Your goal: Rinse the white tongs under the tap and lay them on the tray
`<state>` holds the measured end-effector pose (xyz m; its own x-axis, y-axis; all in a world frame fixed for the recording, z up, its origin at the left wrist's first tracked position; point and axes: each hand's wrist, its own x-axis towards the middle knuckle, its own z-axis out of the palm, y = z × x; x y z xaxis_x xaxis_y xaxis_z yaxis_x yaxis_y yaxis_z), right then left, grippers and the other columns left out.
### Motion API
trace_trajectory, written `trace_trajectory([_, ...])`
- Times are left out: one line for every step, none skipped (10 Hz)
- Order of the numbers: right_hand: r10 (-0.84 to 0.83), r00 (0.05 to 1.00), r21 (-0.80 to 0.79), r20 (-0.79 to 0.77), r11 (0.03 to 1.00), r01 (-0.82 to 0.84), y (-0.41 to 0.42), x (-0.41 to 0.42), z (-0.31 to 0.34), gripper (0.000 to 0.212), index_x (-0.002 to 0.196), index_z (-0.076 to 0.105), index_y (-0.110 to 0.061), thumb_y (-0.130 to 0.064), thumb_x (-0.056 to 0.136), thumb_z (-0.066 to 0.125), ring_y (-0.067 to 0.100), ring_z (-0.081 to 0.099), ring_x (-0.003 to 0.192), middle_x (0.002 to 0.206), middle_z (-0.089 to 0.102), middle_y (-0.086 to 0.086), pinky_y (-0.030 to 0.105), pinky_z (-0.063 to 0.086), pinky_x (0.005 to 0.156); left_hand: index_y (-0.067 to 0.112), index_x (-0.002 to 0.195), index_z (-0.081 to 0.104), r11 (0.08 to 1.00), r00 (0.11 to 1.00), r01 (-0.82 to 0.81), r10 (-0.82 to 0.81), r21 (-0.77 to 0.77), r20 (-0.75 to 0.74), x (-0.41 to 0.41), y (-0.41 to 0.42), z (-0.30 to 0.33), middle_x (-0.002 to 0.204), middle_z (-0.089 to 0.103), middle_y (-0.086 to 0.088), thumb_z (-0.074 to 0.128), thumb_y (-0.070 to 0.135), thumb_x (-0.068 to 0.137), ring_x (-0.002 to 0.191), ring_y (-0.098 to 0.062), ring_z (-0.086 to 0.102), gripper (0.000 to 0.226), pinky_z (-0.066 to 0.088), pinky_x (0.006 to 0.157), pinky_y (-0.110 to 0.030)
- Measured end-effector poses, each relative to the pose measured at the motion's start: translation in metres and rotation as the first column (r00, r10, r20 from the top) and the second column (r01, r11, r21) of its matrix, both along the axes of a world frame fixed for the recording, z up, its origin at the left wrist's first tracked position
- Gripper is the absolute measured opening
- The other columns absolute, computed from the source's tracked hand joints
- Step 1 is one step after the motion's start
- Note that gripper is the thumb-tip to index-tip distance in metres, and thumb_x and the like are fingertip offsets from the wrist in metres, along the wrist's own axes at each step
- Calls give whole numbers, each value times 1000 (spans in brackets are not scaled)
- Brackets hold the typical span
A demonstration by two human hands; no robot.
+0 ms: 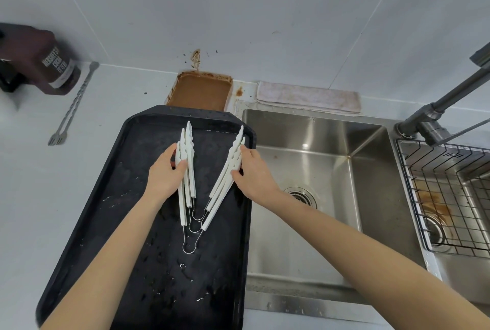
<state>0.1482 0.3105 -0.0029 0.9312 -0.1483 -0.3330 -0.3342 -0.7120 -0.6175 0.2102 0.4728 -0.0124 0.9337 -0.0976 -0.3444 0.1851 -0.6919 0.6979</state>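
Laying-down step, as I read it from my remote seat: the white tongs (201, 178), a nested stack spread in a V, lie on the black tray (111, 210) with their wire loops pointing toward me and their serrated tips toward the tray's far edge.

Left hand (165, 173): fingers curled round the left bundle of arms, gripping it near mid-length.
Right hand (252, 170): thumb and fingers pinching the right bundle of arms, close to the tray's right rim.
Tray: wet, beaded with droplets, set on the desk just beside the sink's left wall.
Sink (371, 159): steel, nothing in its basin; tap (434, 117) at the far right, no water visibly running.
Other entries: a brown-smeared baking pan (198, 90) at the desk's back edge, a folded cloth (307, 97) behind the sink, a cocoa tub (57, 68) and long fork (71, 106) toward the desk's far-left corner, a wire rack (448, 197) over the right basin.

Judgement: rinsing looks finished and placement nearly so. Next move calls for easing both grips off together, so the sprung arms settle flat without skidding on the wet surface.
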Motion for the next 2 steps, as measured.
trace_trajectory([0, 1000, 4, 14, 1000, 0, -5, -1, 5, 56, 146, 23, -6, -16, 95, 43, 26, 51, 115, 136, 42, 14, 29, 41, 93, 12, 148, 24, 999, 1000, -2, 1, 44, 24, 2, -4, 4, 153, 33, -11, 44, 19, 95, 137, -28, 37, 57, 28, 113, -42])
trace_trajectory([-2, 1000, -47, 8, 999, 2, -10, -2, 11, 52, 144, 29, -6, -18, 95, 42, 29, 49, 117, 131, 48, 15, 32, 40, 94, 9, 147, 24, 995, 997, 16, -23, 99, 70, 0, -10, 12, 153, 30, -14, 45, 18, 94, 139, -31, 32, 57, 27, 113, -43])
